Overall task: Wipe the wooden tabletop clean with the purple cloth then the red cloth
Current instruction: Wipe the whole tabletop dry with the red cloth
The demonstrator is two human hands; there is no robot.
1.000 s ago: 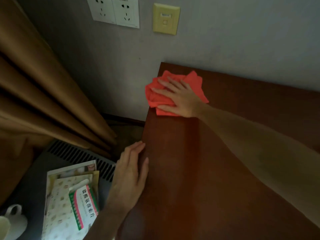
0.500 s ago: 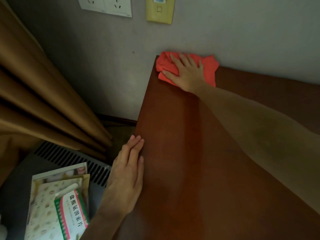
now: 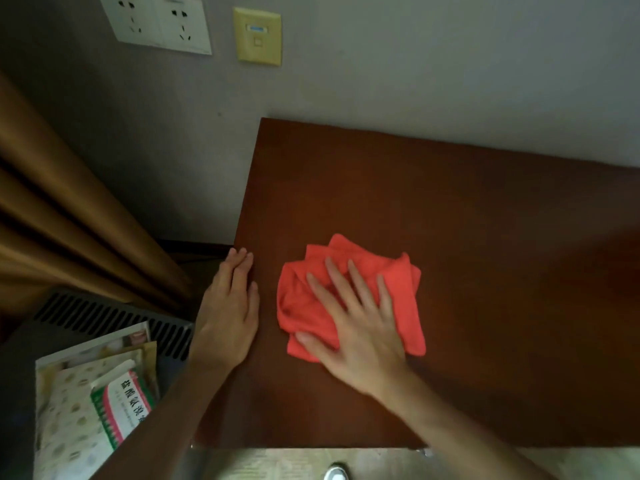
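- Shoe tip (image 3: 335,473) at the bottom edge, on the floor below the near table edge
- Right hand (image 3: 360,327) lies flat, palm down, fingers straight and spread apart, pressing on the red cloth (image 3: 398,289); nothing curled round the fabric
- Red cloth is bunched and folded under that hand, resting on the wooden tabletop (image 3: 485,237); its folds stick out beyond the fingertips and to the hand's right
- Left hand (image 3: 228,313) just to the left of the cloth, not touching it; fingers straight and held together, palm resting over the tabletop's left edge, holding nothing
- Left of the left hand and lower: a grey unit with a slatted vent (image 3: 104,317), carrying a stack of printed packets (image 3: 69,410) and a red, green and white box (image 3: 121,407)
- Beyond the left hand, further left: brown curtain (image 3: 69,220) hanging in folds
- Beyond both hands: bare tabletop running to the grey wall (image 3: 450,64)
- On the wall, above and left of the cloth: white double socket (image 3: 156,22) beside a yellowish data plate (image 3: 257,36)
- Purple cloth not seen
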